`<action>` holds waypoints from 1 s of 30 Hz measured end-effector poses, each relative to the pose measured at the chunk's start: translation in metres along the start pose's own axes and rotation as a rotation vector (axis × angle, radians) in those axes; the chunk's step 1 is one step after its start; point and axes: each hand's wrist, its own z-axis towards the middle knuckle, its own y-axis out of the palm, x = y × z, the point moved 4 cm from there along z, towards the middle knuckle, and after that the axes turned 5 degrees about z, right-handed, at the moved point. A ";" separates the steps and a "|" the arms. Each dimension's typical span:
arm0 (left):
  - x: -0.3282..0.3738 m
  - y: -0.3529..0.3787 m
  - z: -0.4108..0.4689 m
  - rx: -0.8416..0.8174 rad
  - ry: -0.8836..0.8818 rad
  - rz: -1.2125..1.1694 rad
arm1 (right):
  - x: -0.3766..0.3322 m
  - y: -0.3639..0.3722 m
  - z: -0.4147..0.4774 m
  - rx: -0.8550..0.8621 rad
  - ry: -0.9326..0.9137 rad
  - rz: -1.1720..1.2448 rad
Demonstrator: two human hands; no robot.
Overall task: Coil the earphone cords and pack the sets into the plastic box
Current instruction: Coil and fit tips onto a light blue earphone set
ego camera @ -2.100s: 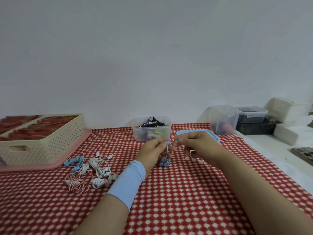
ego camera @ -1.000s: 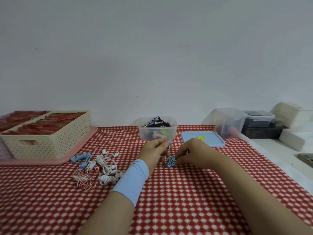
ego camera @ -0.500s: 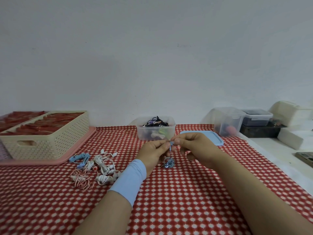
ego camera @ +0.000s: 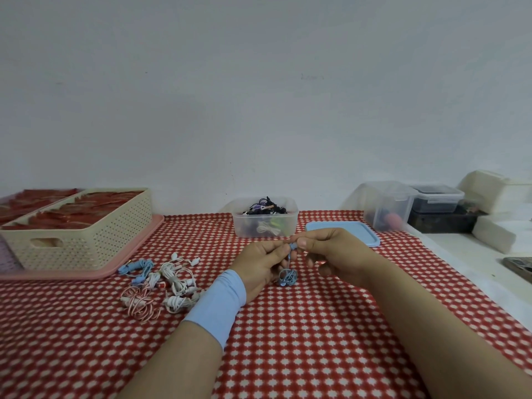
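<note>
A blue earphone set (ego camera: 288,276) hangs as a small bundle just above the red checked cloth, its cord running up between my two hands. My left hand (ego camera: 263,264) pinches the cord from the left, and my right hand (ego camera: 331,251) pinches its upper end from the right. Behind them stands the clear plastic box (ego camera: 264,217), open, with several coiled sets inside. Its blue lid (ego camera: 345,236) lies flat to the right. A pile of loose earphones (ego camera: 161,283), white, blue and pink-striped, lies to the left.
A cream perforated basket (ego camera: 83,234) on a pink tray (ego camera: 135,254) fills the far left. Clear and dark containers (ego camera: 403,205) and white foam blocks (ego camera: 495,234) crowd the right side, beyond the cloth's edge. A wall stands close behind.
My right hand dropped to the bundle on the cloth, then rose again with the cord's end to meet my left hand. The bundle stays beneath my hands.
</note>
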 end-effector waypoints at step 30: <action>-0.005 -0.006 0.007 0.146 0.012 0.152 | -0.007 0.003 -0.004 0.094 -0.157 -0.242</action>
